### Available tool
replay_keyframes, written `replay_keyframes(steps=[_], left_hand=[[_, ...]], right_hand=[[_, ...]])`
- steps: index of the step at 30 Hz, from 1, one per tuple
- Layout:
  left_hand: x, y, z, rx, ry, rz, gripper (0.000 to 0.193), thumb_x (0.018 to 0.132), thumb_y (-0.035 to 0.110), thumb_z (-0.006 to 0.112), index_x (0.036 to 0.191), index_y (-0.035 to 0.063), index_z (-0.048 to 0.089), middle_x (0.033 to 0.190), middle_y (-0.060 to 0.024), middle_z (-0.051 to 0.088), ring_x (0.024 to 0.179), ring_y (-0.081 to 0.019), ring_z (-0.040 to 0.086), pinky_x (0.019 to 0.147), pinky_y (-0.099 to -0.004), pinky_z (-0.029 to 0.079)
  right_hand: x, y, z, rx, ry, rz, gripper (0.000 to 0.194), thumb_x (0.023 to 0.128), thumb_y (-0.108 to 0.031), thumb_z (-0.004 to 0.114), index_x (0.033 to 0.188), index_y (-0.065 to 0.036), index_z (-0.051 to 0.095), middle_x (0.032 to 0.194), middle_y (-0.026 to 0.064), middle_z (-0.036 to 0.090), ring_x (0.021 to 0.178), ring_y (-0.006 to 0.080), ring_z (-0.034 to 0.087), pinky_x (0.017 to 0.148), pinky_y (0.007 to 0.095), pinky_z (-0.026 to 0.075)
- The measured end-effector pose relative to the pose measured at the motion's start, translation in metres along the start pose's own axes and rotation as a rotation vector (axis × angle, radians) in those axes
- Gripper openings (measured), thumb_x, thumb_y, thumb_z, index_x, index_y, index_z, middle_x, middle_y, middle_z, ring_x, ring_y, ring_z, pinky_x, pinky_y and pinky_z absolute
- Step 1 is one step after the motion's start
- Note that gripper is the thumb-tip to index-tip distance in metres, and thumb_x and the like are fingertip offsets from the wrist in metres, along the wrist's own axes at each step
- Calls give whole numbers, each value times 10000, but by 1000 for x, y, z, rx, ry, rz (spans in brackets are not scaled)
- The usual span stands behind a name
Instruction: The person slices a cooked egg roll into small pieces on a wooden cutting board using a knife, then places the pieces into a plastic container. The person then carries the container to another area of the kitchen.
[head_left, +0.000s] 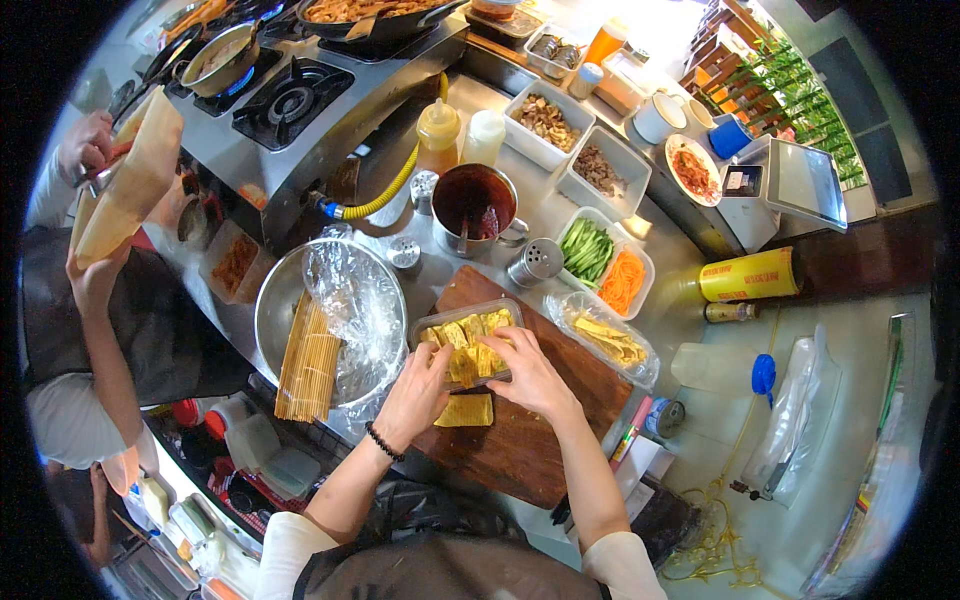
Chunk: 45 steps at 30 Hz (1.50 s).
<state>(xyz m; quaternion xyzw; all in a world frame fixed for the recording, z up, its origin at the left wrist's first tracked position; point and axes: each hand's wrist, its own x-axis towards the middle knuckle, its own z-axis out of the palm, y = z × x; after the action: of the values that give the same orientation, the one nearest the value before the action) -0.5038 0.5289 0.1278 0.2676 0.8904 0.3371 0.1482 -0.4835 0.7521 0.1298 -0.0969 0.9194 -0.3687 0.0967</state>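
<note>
Both my hands are at a clear plastic container (512, 306) of rolled omelette pieces (466, 330) on a dark wooden cutting board (592, 367). My left hand (415, 390) has its fingers at the container's near left side, over the pieces. My right hand (534, 369) reaches in from the right, thumb and fingers about the near right pieces. Whether either hand grips a piece cannot be told. One flat yellow omelette piece (463, 411) lies on the board just below the container. Left of the board, a bamboo rolling mat (306, 367) and plastic wrap (360, 315) rest over a steel bowl (268, 281).
Beyond the board stand a steel pot of red sauce (476, 202), a shaker (535, 262) and squeeze bottles (439, 127). Cut cucumber (587, 246) and carrot (622, 283) share a tub at right, near wrapped omelette strips (607, 337). A co-worker (90, 300) stands left by a lit gas stove (300, 150).
</note>
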Motion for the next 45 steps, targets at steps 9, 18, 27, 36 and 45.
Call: replay_keyframes(steps=[9,18,27,36,45], left_hand=[[-10,-3,10,42,231,-44,478,721,53,741,1167,10,574,1137,-159,535,1046,-352,513,897,-411,466],[16,-9,34,71,207,18,439,678,115,786,1074,63,604,988,-104,575,963,-328,507,831,-436,455],[20,-23,20,59,259,56,388,708,128,778,1040,50,595,945,-110,588,929,-326,535,821,-418,472],[15,-15,27,128,232,22,517,660,190,823,1137,142,629,1088,-74,567,1059,-322,488,913,-439,425],[8,-20,31,104,161,96,370,737,141,761,1068,101,601,999,-70,606,1038,-302,515,893,-443,389]], right_hand=[[8,-11,18,-248,85,-91,540,666,-213,822,1147,-68,626,1183,110,535,1135,307,489,928,438,414],[15,-9,16,-247,-36,-143,449,675,-101,776,1090,-71,608,1088,70,596,1083,275,521,922,425,384],[35,0,11,-142,-62,-118,484,703,-153,795,1141,-64,611,1118,93,634,1091,295,540,955,446,413],[12,0,0,-278,-29,-100,498,685,-137,796,1149,-83,622,1193,109,529,1143,317,493,950,453,418],[22,6,-4,-305,-151,-144,406,691,-61,717,1082,-90,612,1021,68,608,1082,270,526,943,430,367]])
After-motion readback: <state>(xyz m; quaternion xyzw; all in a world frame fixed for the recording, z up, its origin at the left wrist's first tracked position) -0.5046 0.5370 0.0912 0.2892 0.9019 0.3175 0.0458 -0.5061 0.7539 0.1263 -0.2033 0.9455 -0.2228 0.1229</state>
